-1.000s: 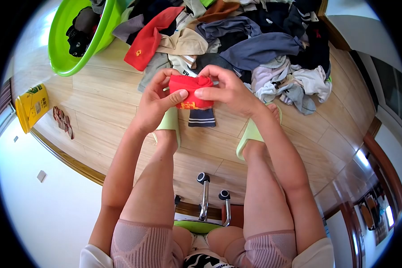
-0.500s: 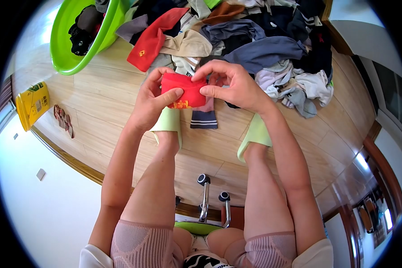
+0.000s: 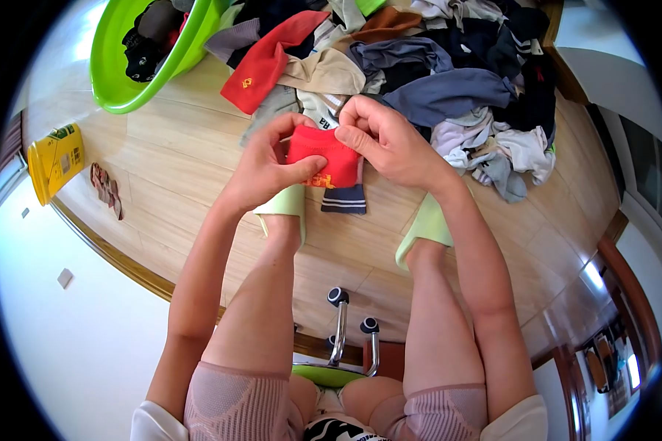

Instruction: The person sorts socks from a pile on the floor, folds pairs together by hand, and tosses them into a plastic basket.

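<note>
Folded red sock (image 3: 336, 156) crosswise, yellow lettering (image 3: 324, 180) nearside

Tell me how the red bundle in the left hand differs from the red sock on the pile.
The red bundle is folded compactly; the red sock lies stretched out long.
The bundle is held in the left hand, while the sock rests on the clothing pile.
The bundle's yellow marking runs along its lower edge; the sock's is a small emblem near one end.
Both are red with yellow markings.

2 hands (image 3: 272, 163), 2 slprs (image 3: 428, 226), 1 grn tub (image 3: 125, 104).
</note>
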The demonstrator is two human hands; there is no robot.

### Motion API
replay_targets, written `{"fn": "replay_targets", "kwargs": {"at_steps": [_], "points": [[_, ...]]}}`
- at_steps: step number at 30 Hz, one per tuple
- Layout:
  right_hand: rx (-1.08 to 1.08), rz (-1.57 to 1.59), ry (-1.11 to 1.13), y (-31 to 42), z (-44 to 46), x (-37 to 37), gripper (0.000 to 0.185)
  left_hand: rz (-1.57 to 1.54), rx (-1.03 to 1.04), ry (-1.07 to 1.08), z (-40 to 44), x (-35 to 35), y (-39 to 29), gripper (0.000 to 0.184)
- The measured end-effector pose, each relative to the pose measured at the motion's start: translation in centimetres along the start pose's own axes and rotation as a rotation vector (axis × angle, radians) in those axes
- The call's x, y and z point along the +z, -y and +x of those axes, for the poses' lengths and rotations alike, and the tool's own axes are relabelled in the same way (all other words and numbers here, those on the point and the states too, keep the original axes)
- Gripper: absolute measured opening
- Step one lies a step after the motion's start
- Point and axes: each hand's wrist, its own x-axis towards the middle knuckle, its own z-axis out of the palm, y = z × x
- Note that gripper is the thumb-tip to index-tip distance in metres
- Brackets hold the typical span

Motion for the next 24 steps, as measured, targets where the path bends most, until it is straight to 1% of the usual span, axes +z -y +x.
{"fn": "replay_targets", "kwargs": {"at_steps": [3, 4, 5, 6, 7, 9, 10, 11, 13, 15, 18, 20, 22, 24], "points": [[-0.136, -0.225, -0.240, -0.5, 1.0, 0.0, 0.023, -0.119, -0.062, 0.009, 0.2, -0.1, 0.0, 0.034], [-0.089, -0.230, -0.372, -0.3, 1.4, -0.1, 0.022, -0.131, -0.047, -0.004, 0.2, -0.2, 0.0, 0.033], [-0.221, -0.283, -0.470, -1.7, 2.3, -1.0, 0.023, -0.139, -0.028, -0.023, 0.2, -0.3, 0.0, 0.032], [-0.127, -0.428, -0.498, -1.6, 2.4, -1.7, 0.025, -0.135, -0.041, -0.086, 0.1, -0.6, -0.1, 0.031], [-0.041, -0.571, -0.526, -1.3, 2.5, -2.2, 0.029, -0.128, 0.001, -0.168, 0.3, -1.1, 0.3, 0.028], [-0.214, -1.034, -0.524, -2.6, 2.4, -2.7, 0.049, -0.199, 0.106, -0.340, 0.6, -2.4, -0.2, 0.023], [-0.123, -1.104, -0.434, -3.4, 2.0, -2.7, 0.072, -0.238, 0.157, -0.414, 0.9, -3.6, -0.4, 0.021], [-0.025, -1.173, -0.401, -3.9, 1.7, -2.2, 0.086, -0.284, 0.206, -0.483, 1.5, -4.9, -0.6, 0.020], [0.028, -1.299, -0.357, -5.6, 1.8, -1.5, 0.095, -0.415, 0.301, -0.620, 2.2, -7.0, -2.5, 0.015], [0.120, -1.468, -0.349, -6.3, 2.4, -0.4, 0.099, -0.510, 0.467, -0.667, 2.4, -8.7, -5.8, 0.014], [0.182, -1.495, -0.286, -5.5, 3.2, -0.3, 0.104, -0.576, 0.651, -0.754, 3.1, -12.7, -8.2, 0.017], [0.202, -1.510, -0.265, -5.0, 3.4, -0.2, 0.108, -0.549, 0.556, -0.836, 4.1, -15.5, -7.6, 0.020], [0.224, -1.531, -0.277, -5.1, 3.9, -0.2, 0.110, -0.519, 0.430, -0.951, 4.3, -16.1, -7.4, 0.025], [0.235, -1.546, -0.285, -5.3, 4.1, -0.1, 0.110, -0.490, 0.476, -0.964, 3.8, -15.3, -6.6, 0.024]]}}
